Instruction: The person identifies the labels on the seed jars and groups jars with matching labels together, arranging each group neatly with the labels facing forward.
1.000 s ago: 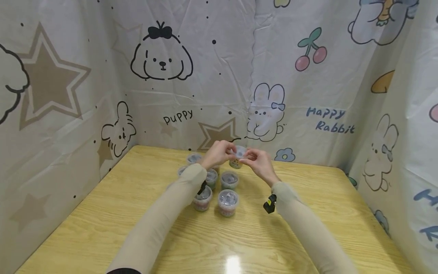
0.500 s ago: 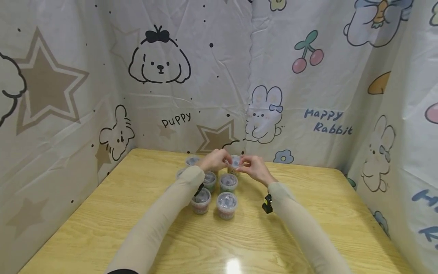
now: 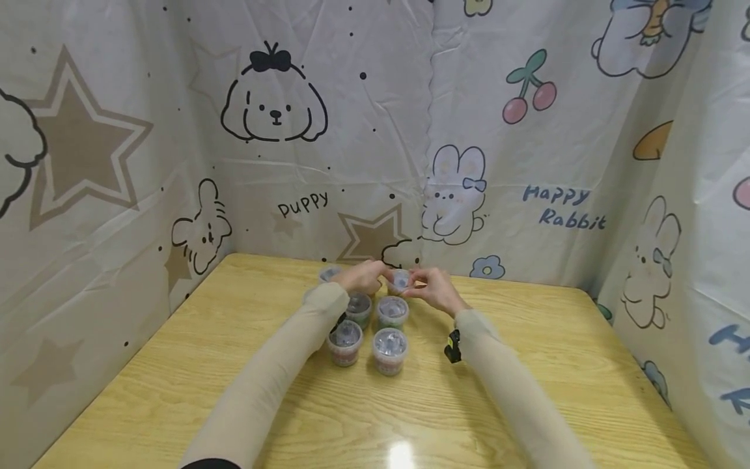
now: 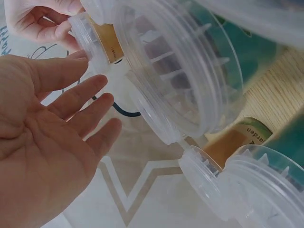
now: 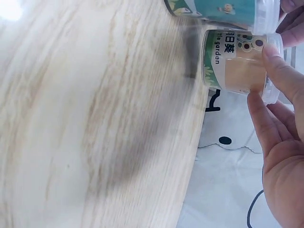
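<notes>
At the back of the cup group stands a small plastic cup [image 3: 400, 281] with a clear lid. The right wrist view shows its tan label with sunflowers and "little garden" lettering on the cup [image 5: 240, 64]. My right hand [image 3: 438, 291] pinches the lid's rim on the right, thumb on one side and fingers on the other. My left hand [image 3: 362, 277] is at the opposite side, thumb and index together at the lid's edge. In the left wrist view the other fingers of my left hand [image 4: 57, 123] extend loosely. Part of the cup is hidden behind the hands.
Several more clear-lidded cups stand close in front and to the left: a front right cup [image 3: 389, 352], a front left cup [image 3: 344, 343], a middle cup [image 3: 392, 312] and a back left cup [image 3: 329, 273]. Printed cloth [image 3: 375, 130] hangs behind the wooden table [image 3: 498, 378].
Both hands have come down and a little left with the clear lid. It was tilted above the cup and now sits on the cup's top. The other cups stay in place.
</notes>
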Action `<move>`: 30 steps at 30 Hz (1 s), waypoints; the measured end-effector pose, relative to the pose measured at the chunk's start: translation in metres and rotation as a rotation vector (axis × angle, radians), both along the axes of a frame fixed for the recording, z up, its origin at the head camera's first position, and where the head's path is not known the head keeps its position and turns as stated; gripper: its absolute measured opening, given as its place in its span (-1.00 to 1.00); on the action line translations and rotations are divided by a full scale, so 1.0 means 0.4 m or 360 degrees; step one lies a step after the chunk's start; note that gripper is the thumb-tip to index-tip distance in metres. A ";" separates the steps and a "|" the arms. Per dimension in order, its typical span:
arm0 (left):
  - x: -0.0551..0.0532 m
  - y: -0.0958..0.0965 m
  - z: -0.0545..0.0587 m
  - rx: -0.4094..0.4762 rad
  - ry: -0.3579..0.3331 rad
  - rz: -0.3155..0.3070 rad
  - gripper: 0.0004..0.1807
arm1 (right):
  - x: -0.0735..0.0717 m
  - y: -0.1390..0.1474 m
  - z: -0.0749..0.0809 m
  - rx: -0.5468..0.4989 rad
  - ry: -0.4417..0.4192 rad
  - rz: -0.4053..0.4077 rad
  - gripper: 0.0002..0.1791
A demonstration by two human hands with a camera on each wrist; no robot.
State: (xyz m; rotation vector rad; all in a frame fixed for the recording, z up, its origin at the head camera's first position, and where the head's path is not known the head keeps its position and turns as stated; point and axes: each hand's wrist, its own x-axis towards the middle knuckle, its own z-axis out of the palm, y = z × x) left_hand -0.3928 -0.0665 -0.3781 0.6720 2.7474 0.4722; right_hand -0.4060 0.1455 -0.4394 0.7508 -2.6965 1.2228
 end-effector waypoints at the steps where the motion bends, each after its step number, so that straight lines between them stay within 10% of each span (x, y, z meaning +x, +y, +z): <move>1: 0.001 -0.001 -0.001 -0.0007 -0.0016 0.0012 -0.51 | -0.001 -0.002 -0.002 0.0015 -0.0007 0.0000 -0.81; 30: 0.017 -0.010 -0.016 -0.0050 0.0031 -0.0001 -0.41 | 0.004 -0.001 -0.014 0.0040 -0.0021 0.0027 -0.77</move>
